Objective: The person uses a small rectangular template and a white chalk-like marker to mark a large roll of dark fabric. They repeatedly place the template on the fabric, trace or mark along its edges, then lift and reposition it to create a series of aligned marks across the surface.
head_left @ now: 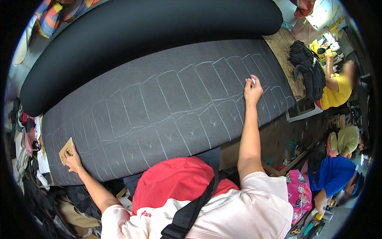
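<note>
Dark grey cloth (207,115) lies spread over the long table before me, marked with rows of white chalk outlines. At its left end, my left hand (73,161) holds a small brown cardboard template (63,153) at the cloth. Some of its fingers lie over the card, and the thumb is hard to make out. Over the right part of the cloth, my right hand (253,93) pinches a small white piece of chalk (253,81) between its fingertips. Outlined panels surround this hand. Small chalk marks sit inside several panels of the lower row.
A thick black roll of material (159,36) lies along the table's far side. Stacked black pieces (306,67) rest at the right end, near a person in yellow (337,92). Another person in blue (334,173) works farther right. Cloth scraps (75,213) pile up at the lower left.
</note>
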Demonstrator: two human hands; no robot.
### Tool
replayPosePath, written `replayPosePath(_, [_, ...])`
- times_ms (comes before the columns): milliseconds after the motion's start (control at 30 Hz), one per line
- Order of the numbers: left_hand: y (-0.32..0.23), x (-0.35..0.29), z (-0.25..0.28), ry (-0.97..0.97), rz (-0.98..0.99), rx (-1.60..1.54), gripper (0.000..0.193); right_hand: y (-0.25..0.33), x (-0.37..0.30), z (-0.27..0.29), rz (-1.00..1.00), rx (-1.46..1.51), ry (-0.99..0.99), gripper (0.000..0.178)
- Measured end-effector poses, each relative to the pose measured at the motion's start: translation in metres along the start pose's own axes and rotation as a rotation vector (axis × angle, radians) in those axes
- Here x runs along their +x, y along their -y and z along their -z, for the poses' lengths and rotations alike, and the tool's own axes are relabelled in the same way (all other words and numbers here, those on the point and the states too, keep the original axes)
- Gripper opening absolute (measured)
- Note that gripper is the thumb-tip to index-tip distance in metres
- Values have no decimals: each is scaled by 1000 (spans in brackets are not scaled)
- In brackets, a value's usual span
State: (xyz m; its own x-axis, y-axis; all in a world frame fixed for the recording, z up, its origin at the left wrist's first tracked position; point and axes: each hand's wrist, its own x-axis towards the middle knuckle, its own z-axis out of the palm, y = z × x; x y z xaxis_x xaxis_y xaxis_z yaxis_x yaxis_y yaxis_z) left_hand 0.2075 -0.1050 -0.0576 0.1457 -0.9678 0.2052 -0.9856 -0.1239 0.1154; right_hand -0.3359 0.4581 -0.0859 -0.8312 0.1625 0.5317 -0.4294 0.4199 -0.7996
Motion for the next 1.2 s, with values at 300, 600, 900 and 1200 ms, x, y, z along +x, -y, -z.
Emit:
replayPosePath(300, [3, 3, -6, -4, -5, 17, 88, 0, -1, 0, -23, 43, -1, 19])
replayPosePath(600, [-77, -83, 39, 83, -509, 86, 82, 14, -2, 3, 23, -95, 25, 23])
replayPosePath(900, [-253, -272, 81, 246, -1500, -425, 77, 17, 39, 26, -89, -92, 455, 25])
replayPosePath(1200, [-358, -353, 86, 368, -1907, -534, 62, 6, 37, 42, -107, 151, 601, 25])
